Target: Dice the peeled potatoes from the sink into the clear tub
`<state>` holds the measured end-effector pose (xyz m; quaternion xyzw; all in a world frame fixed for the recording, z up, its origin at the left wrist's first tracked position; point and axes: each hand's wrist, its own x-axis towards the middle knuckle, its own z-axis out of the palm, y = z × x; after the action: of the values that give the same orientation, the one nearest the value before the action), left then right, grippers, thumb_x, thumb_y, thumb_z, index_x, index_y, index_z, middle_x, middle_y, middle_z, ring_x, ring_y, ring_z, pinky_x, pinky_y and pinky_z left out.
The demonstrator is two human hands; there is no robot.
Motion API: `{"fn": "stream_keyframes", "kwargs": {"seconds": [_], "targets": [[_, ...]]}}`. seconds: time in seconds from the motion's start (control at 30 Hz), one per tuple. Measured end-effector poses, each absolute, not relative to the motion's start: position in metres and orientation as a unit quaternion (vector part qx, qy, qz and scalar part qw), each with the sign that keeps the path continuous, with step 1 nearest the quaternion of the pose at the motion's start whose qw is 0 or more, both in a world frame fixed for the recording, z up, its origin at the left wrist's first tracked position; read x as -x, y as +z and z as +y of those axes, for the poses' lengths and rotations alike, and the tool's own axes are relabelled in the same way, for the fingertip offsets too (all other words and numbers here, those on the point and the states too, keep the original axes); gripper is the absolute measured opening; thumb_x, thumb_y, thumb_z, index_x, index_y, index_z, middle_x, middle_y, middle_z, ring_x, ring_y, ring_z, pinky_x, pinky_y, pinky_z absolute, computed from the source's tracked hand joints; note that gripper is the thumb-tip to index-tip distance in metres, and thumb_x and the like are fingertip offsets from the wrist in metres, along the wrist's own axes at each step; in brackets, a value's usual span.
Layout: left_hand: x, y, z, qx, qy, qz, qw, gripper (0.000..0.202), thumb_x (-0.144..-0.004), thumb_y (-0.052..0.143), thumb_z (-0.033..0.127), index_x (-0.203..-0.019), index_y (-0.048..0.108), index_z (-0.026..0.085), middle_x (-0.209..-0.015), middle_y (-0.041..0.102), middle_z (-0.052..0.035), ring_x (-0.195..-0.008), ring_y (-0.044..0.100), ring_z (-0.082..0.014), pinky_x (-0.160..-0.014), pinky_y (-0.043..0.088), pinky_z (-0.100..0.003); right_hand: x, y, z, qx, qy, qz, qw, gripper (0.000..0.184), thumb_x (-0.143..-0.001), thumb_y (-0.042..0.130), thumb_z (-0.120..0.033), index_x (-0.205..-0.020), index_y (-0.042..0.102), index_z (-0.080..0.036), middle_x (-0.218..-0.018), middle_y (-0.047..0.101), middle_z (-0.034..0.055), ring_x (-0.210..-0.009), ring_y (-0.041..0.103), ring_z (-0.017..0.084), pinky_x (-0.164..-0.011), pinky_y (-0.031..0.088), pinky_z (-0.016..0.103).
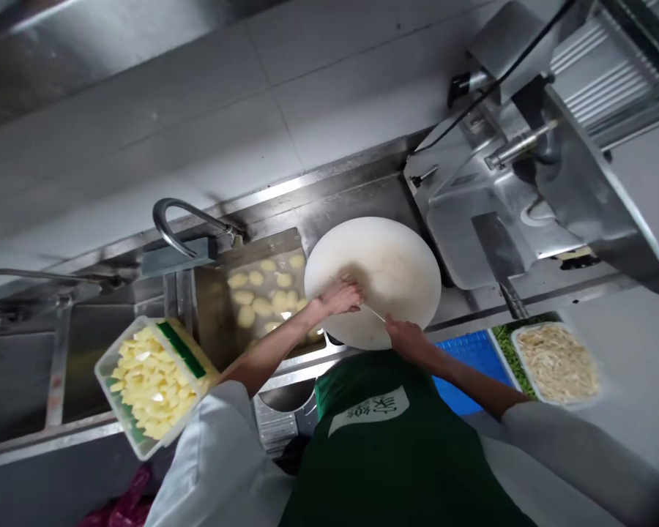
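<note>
My right hand (409, 339) is closed round the handle of a knife at the near edge of a round white cutting board (400, 274). Only a thin strip of the knife blade (374, 313) shows, seen nearly edge-on and pointing toward my left hand (345, 296). That hand rests low over the left half of the board, its fingers curled down by the blade's tip. Whatever lies under those fingers, if anything, is hidden. Left of the board, several peeled potatoes (262, 306) lie in water in a sink basin (214, 318).
A clear tub (137, 432) of cut potato pieces (154, 380) stands at the sink's left edge. A curved faucet (168, 223) rises behind. To the right are a metal slicer (472, 234), a cleaver (497, 245), a blue tray (472, 366) and a container of pale shreds (556, 362).
</note>
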<state>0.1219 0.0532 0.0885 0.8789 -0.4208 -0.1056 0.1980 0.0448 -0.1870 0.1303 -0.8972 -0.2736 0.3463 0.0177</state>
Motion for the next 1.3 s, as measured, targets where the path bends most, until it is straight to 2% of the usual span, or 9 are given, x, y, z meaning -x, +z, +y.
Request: {"fn": "stream_keyframes", "kwargs": {"seconds": [0.1,0.2,0.47,0.67,0.93,1.03,1.13,1.23,1.3], "targets": [[-0.141,0.079,0.051,-0.848,-0.171,-0.468,0.182,0.015,-0.072,0.08,0.029,-0.073,0.065,0.024,-0.079,0.064,-0.0028,-0.086,0.06,-0.0238,-0.09,0.043,-0.037,-0.044,0.133,-0.186,0.896,0.346,-0.275,0.042,0.047,-0.093,0.033,-0.004,-0.139,0.042,-0.003,-0.099,0.07,0.022,-0.097,0.071,0.03,-0.081,0.054,0.038],[-0.148,0.076,0.05,-0.834,-0.213,-0.476,0.182,0.013,-0.075,0.076,0.033,-0.073,0.066,0.025,-0.079,0.064,-0.0019,-0.085,0.059,-0.0221,-0.084,0.043,-0.032,-0.044,0.135,-0.187,0.898,0.337,-0.274,0.072,0.048,-0.094,0.031,-0.005,-0.141,0.041,-0.003,-0.102,0.07,0.0224,-0.097,0.07,0.03,-0.081,0.054,0.039],[-0.15,0.08,0.047,-0.827,-0.214,-0.475,0.211,0.008,-0.079,0.073,0.035,-0.08,0.07,0.028,-0.087,0.069,-0.001,-0.087,0.06,-0.0206,-0.069,0.039,-0.028,-0.043,0.138,-0.203,0.899,0.333,-0.269,0.096,0.04,-0.096,0.029,-0.008,-0.129,0.051,-0.006,-0.099,0.07,0.0224,-0.095,0.071,0.033,-0.077,0.054,0.04],[-0.149,0.079,0.036,-0.819,-0.235,-0.484,0.199,0.007,-0.079,0.073,0.035,-0.083,0.071,0.03,-0.088,0.068,-0.0009,-0.087,0.059,-0.0211,-0.07,0.039,-0.028,-0.04,0.133,-0.218,0.896,0.341,-0.271,0.088,0.043,-0.095,0.032,-0.009,-0.136,0.045,-0.007,-0.098,0.07,0.0203,-0.094,0.071,0.033,-0.075,0.054,0.039],[-0.15,0.081,0.033,-0.813,-0.24,-0.477,0.23,0.01,-0.078,0.073,0.035,-0.088,0.072,0.03,-0.091,0.069,-0.0008,-0.088,0.059,-0.0197,-0.074,0.041,-0.029,-0.037,0.141,-0.235,0.889,0.377,-0.251,0.066,0.037,-0.091,0.04,-0.007,-0.127,0.048,-0.012,-0.092,0.07,0.0162,-0.09,0.07,0.03,-0.071,0.049,0.034],[-0.146,0.083,0.042,-0.813,-0.24,-0.476,0.234,0.006,-0.082,0.069,0.033,-0.086,0.071,0.028,-0.088,0.066,-0.0014,-0.088,0.06,-0.0188,-0.082,0.043,-0.029,-0.026,0.14,-0.259,0.884,0.399,-0.238,0.057,0.035,-0.092,0.04,-0.01,-0.126,0.047,-0.014,-0.084,0.07,0.0126,-0.082,0.07,0.028,-0.066,0.043,0.031],[-0.14,0.08,0.057,-0.837,-0.207,-0.449,0.235,0.013,-0.09,0.061,0.034,-0.088,0.071,0.026,-0.086,0.064,-0.0034,-0.09,0.06,-0.0196,-0.088,0.044,-0.031,-0.004,0.135,-0.302,0.882,0.407,-0.231,0.06,0.028,-0.094,0.04,-0.014,-0.121,0.049,-0.016,-0.073,0.066,0.0084,-0.07,0.066,0.023,-0.06,0.033,0.028],[-0.13,0.071,0.07,-0.871,-0.158,-0.387,0.259,0.021,-0.092,0.059,0.04,-0.098,0.071,0.024,-0.094,0.065,-0.0066,-0.095,0.06,-0.0219,-0.09,0.047,-0.035,0.017,0.133,-0.343,0.888,0.405,-0.215,0.049,0.019,-0.098,0.038,-0.019,-0.11,0.052,-0.015,-0.069,0.064,0.0085,-0.061,0.061,0.02,-0.056,0.023,0.028],[-0.12,0.064,0.071,-0.883,-0.122,-0.335,0.305,0.027,-0.09,0.063,0.045,-0.103,0.07,0.022,-0.099,0.066,-0.0081,-0.098,0.06,-0.0234,-0.092,0.048,-0.038,0.022,0.134,-0.355,0.894,0.405,-0.19,0.033,0.02,-0.1,0.035,-0.023,-0.108,0.052,-0.014,-0.067,0.063,0.0083,-0.057,0.059,0.019,-0.054,0.019,0.029]]}}
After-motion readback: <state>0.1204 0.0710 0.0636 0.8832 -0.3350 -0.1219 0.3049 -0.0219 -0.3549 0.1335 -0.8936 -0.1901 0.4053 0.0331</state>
